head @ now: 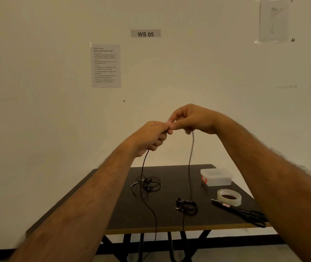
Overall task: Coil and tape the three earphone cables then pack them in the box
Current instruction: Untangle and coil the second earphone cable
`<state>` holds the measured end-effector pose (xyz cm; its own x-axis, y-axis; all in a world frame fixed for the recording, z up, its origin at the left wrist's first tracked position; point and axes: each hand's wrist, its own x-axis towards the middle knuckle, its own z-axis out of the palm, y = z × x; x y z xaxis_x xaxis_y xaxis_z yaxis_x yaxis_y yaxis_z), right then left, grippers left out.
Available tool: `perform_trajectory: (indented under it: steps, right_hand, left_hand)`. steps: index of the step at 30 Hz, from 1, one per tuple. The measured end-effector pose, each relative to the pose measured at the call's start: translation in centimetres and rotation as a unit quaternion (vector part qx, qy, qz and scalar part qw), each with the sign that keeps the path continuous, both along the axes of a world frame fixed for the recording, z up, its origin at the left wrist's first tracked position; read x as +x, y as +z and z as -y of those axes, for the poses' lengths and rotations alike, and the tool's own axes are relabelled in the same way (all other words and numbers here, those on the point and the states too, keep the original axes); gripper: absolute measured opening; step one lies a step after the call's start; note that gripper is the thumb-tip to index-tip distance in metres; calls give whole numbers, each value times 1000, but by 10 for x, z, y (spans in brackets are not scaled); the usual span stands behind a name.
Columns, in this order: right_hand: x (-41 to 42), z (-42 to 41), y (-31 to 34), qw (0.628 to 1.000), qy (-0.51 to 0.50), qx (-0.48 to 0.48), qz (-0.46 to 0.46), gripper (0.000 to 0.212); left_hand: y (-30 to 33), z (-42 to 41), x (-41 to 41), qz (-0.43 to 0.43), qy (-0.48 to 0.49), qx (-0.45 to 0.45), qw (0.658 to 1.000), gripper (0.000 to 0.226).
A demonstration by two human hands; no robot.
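A black earphone cable [190,163] hangs in two strands from both raised hands, the left hand [151,138] and right hand [192,119] each curled around it. Below, a dark table [169,222] holds two more cables [148,184], a lidded box [216,177], tape [229,197] and scissors [249,214], before a cream wall [37,91] with a "WS 05" sign [145,33].

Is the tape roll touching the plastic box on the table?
Apart. The head view shows bare dark tabletop between the tape roll and the plastic box, which sits farther back.

Wall notice [106,65] text unreadable, cable [190,167] ends hidden in fists
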<state>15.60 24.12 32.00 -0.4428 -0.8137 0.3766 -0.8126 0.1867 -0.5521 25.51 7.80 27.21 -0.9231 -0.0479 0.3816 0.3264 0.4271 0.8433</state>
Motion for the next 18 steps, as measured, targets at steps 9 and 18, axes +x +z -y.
perform_trajectory:
  steps: [9, 18]
  right_hand:
    - [-3, -8, -1, 985, 11, -94, 143, 31]
    - [-5, -1, -4, 995, 3, -96, 27, 10]
  left_hand:
    - [-6, 3, 4, 28, -49, 75, 996, 36]
    - [-4, 2, 5, 61, -36, 57, 996, 40]
